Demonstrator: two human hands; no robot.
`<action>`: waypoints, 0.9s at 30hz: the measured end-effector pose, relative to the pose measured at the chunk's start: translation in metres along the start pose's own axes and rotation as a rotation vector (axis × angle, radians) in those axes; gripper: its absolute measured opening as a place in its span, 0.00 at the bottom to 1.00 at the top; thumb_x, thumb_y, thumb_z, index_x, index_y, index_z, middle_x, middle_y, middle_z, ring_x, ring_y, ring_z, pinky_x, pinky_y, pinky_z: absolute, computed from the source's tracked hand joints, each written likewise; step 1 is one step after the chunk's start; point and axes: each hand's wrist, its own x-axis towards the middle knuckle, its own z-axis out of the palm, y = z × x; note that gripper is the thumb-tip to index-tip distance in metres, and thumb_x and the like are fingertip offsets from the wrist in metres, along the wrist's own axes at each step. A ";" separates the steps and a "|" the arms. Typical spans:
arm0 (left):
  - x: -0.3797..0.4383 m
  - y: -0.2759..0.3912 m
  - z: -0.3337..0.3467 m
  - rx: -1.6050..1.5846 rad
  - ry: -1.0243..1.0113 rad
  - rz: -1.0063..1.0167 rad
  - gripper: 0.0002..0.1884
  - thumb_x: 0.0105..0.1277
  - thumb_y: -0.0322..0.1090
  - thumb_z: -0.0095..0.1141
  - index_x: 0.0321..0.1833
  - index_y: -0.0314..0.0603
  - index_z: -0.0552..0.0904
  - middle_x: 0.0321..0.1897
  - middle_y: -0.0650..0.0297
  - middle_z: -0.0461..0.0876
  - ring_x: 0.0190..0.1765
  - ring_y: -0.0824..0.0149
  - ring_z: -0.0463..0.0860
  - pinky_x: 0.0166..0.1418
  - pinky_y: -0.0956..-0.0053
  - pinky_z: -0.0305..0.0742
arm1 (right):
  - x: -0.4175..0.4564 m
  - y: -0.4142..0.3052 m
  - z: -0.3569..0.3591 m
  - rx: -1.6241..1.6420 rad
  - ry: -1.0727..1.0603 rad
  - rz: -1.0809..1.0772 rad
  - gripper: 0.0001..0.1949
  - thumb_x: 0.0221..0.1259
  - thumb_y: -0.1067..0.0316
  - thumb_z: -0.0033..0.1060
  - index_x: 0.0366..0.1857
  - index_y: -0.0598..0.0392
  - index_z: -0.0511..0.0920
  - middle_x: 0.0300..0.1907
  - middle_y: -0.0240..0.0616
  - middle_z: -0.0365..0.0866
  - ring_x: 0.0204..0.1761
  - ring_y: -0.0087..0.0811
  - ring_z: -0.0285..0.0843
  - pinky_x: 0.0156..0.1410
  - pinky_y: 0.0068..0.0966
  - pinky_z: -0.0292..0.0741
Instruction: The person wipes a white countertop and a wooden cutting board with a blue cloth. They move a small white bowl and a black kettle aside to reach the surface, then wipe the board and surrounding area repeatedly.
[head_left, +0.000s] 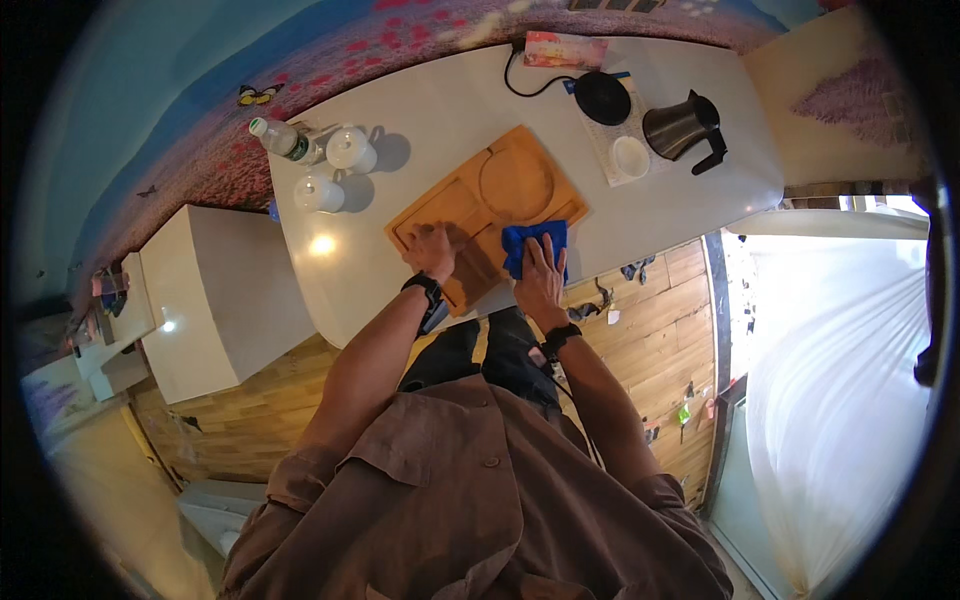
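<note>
A wooden serving tray (517, 180) with a round recess and straight-edged sections lies aslant on the white table (450, 105), its near corner by the table's front edge. My left hand (433, 251) rests on the tray's left part with its fingers spread. On the tray's right near edge, my right hand (541, 274) presses on a folded blue cloth (516, 241), the fingers lying over it. The palm side of both hands is hidden.
Two white lidded mugs (351, 149) and a plastic bottle (289, 141) stand at the left. Toward the right are a black kettle base (602, 98), a metal kettle (675, 129), a white cup (630, 157) on a printed sheet, and a pink packet (566, 51).
</note>
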 end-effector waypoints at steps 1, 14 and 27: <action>0.000 -0.001 0.003 0.012 0.023 0.025 0.28 0.67 0.55 0.68 0.60 0.43 0.80 0.52 0.41 0.78 0.55 0.37 0.79 0.53 0.41 0.77 | 0.001 0.004 -0.003 -0.019 -0.023 -0.026 0.26 0.64 0.73 0.61 0.68 0.63 0.76 0.75 0.41 0.64 0.83 0.55 0.51 0.85 0.68 0.47; -0.016 0.020 -0.014 -0.030 0.011 -0.206 0.24 0.67 0.49 0.68 0.62 0.49 0.81 0.60 0.46 0.73 0.60 0.42 0.75 0.52 0.46 0.79 | 0.003 0.037 -0.011 -0.084 -0.217 -0.527 0.34 0.51 0.72 0.65 0.69 0.64 0.74 0.75 0.45 0.65 0.84 0.54 0.49 0.85 0.65 0.44; -0.113 0.011 0.008 -0.329 0.276 -0.565 0.18 0.70 0.48 0.67 0.41 0.37 0.87 0.38 0.48 0.82 0.40 0.44 0.83 0.43 0.49 0.81 | 0.072 0.016 0.004 -0.245 -0.268 -1.008 0.29 0.70 0.67 0.53 0.76 0.63 0.68 0.81 0.47 0.59 0.84 0.58 0.47 0.82 0.68 0.49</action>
